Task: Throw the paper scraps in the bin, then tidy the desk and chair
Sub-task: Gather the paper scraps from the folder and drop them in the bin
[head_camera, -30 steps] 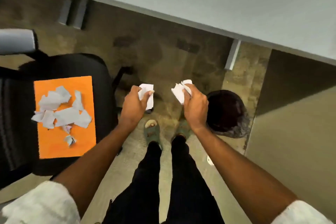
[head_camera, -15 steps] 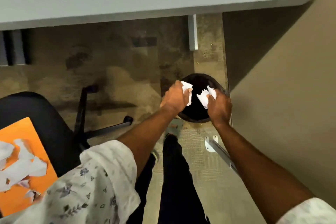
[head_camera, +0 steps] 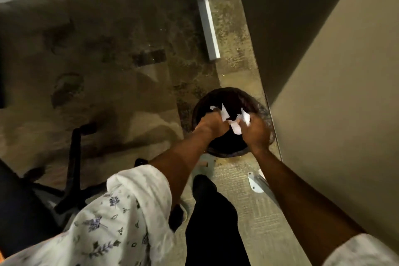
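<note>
— Underfoot?
— Mottled brown carpet (head_camera: 112,75), pale wall (head_camera: 336,97) at right, black chair base (head_camera: 71,181) lower left.
— And the bin?
— Round, dark, bag-lined bin (head_camera: 218,97) against the wall.
— Paper?
— White torn paper scraps (head_camera: 235,122), creased and jagged, over the bin's mouth — pinched in both hands. Left hand (head_camera: 210,124) fingers curled around some, right hand (head_camera: 255,130) fingers closed on others.

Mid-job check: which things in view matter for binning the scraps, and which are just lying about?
In the job:
- left hand
- right hand
- paper scraps
- bin
- chair base

Lying about:
- metal bracket
- desk leg
</note>
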